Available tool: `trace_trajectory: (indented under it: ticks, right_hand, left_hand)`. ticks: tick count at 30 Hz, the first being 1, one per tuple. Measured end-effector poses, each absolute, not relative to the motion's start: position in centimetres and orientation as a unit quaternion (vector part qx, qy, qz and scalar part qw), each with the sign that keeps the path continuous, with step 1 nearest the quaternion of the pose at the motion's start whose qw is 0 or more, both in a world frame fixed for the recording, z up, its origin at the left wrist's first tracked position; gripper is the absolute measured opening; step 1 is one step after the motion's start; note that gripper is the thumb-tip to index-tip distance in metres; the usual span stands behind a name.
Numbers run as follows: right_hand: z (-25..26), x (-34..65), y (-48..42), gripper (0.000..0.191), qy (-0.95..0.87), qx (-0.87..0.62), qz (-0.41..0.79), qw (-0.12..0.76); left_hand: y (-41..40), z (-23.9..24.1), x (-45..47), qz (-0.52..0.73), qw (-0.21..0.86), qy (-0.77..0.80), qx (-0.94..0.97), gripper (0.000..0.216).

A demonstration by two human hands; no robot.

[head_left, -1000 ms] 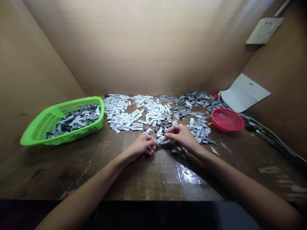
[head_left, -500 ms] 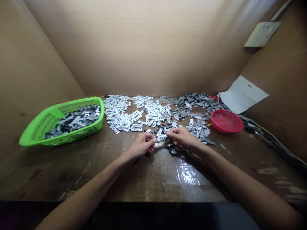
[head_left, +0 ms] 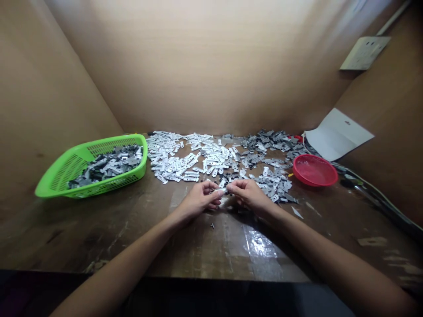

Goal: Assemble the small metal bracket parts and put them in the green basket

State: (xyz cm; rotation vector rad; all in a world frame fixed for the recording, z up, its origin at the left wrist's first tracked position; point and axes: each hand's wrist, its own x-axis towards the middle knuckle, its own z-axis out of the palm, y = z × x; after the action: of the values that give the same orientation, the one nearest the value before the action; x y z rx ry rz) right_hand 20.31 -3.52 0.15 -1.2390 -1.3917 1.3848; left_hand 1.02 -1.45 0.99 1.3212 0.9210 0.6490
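Note:
Between my two hands, above the near side of the metal pieces, is a small silvery metal plate [head_left: 223, 190]. My left hand [head_left: 201, 199] pinches its left end with thumb and fingers. The right end is gripped by my right hand [head_left: 247, 193], fingers closed. Most of the plate is covered by fingertips. Beyond the hands lie many flat, bright metal plates [head_left: 175, 165] with holes. Greyer metal pieces [head_left: 272, 182] are heaped just past my right hand. A tiny metal part [head_left: 212, 226] rests on the tabletop below my left hand.
A green plastic basket [head_left: 92, 192] with metal parts in it stands at the left. On the right are a red bowl [head_left: 315, 171], a white sheet [head_left: 337, 134] and cables [head_left: 373, 187]. Wooden panels [head_left: 211, 66] wall in the table [head_left: 142, 237]; a socket box [head_left: 365, 53] hangs upper right.
My hands have drawn closer together on the metal plate, and it now shows as a thin, tilted sliver. The whole view has shifted slightly.

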Motion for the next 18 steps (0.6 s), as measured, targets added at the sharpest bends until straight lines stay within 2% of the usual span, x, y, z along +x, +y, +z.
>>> trace_trajectory:
  ticks: [10, 14, 18]
  right_hand:
    - [0.5, 19.8, -3.7, 0.037, -0.555, -0.481, 0.551, 0.397]
    - [0.4, 19.2, -4.2, 0.032, -0.541, -0.491, 0.517, 0.446]
    - [0.5, 19.2, -4.2, 0.033, -0.562, -0.502, 0.508, 0.417]
  left_hand:
    - [-1.6, 0.8, 0.8, 0.266, 0.640, 0.378, 0.614, 0.032]
    - [-1.9, 1.2, 1.2, 0.285, 0.632, 0.374, 0.616, 0.030]
    - [-1.8, 1.4, 1.0, 0.295, 0.618, 0.389, 0.616, 0.033]
